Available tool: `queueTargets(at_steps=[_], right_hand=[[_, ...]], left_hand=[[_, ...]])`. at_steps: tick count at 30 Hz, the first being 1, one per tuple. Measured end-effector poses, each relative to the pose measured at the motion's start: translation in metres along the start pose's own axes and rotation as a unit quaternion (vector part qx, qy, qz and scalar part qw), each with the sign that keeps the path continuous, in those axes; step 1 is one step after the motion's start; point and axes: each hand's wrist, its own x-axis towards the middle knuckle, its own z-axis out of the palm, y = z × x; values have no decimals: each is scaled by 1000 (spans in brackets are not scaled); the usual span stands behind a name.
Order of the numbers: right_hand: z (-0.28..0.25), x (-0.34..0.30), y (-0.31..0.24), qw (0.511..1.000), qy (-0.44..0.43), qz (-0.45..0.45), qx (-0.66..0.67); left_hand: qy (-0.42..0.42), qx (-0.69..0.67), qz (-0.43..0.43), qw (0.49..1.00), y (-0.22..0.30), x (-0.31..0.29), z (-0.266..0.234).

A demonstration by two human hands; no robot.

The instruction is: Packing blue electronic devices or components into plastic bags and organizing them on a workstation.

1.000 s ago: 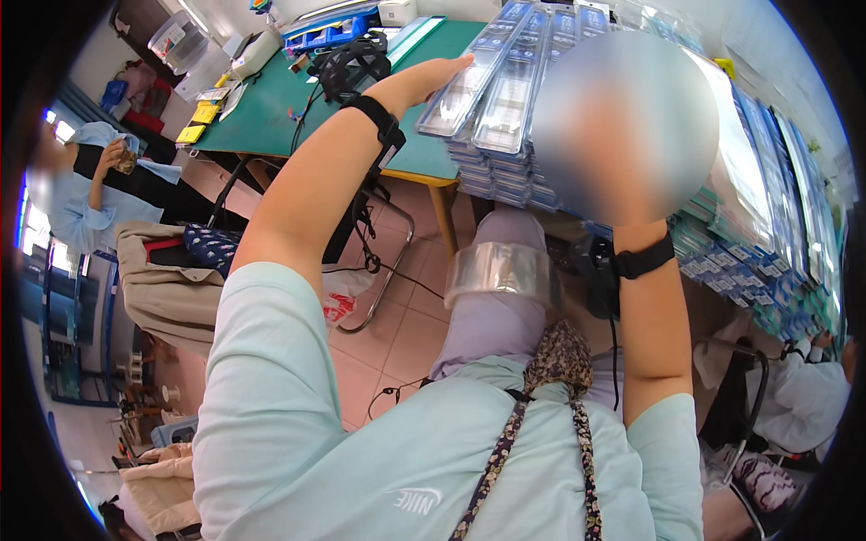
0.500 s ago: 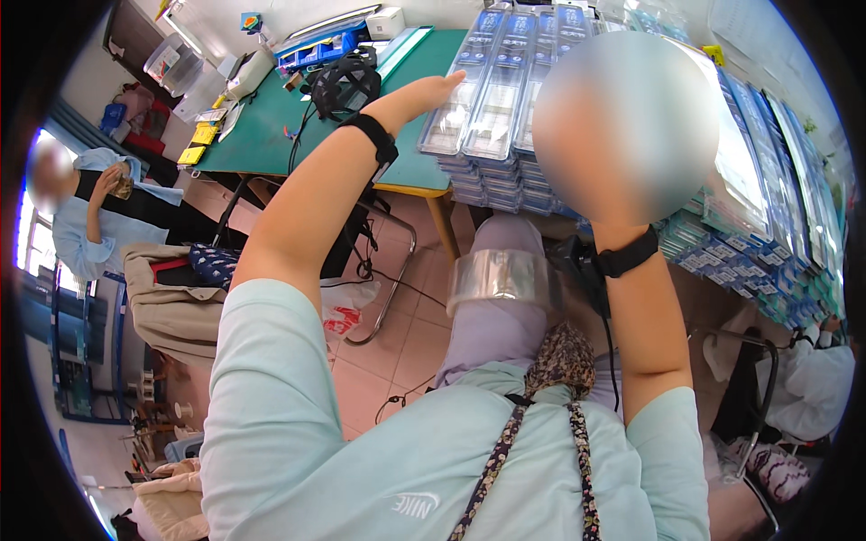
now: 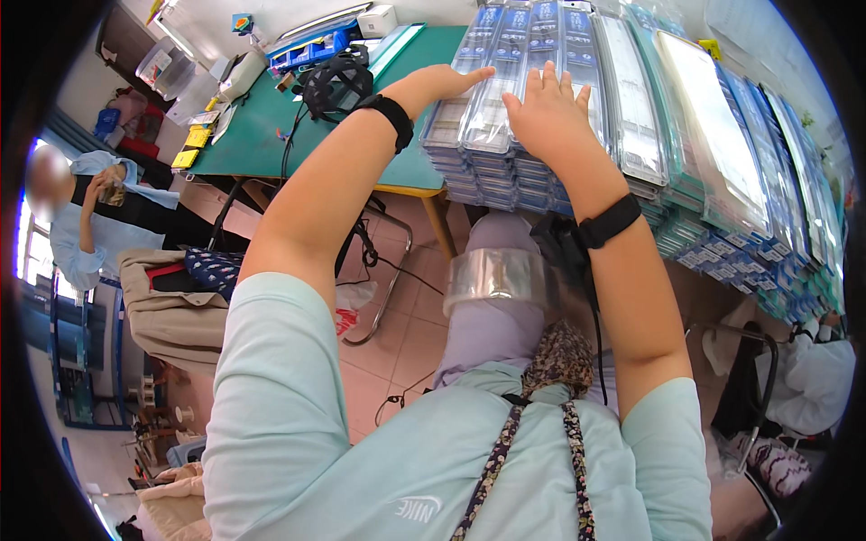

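Stacks of flat clear blister packs point(image 3: 505, 153) with blue cards stand in rows on a green table point(image 3: 271, 135). My left hand point(image 3: 446, 83) lies flat with fingers together on the left-most stack, near its top edge. My right hand point(image 3: 546, 113) rests palm down with fingers spread on the stacks beside it. Both wrists wear black bands. A clear plastic bundle point(image 3: 496, 275) lies across my lap, below the table edge.
More stacks of packs point(image 3: 722, 180) run along the table to the right. A black headset point(image 3: 332, 83), blue boxes point(image 3: 311, 50) and yellow items point(image 3: 191, 149) sit on the far left. Another person point(image 3: 99, 216) sits at the left; someone in white point(image 3: 812, 379) is at the right.
The view tilted down and closer to the stacks. My right hand has come down onto the packs; my left hand has stayed on the left stack.
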Motion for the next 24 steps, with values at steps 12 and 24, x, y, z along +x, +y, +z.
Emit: queueTargets(at_steps=[12,24], right_hand=[[-18,0,-1,995,-72,70,18],[-30,-6,-8,986,-78,142,30]], left_hand=[[33,26,5,999,6,-11,0],[41,36,19,998,11,-14,4]])
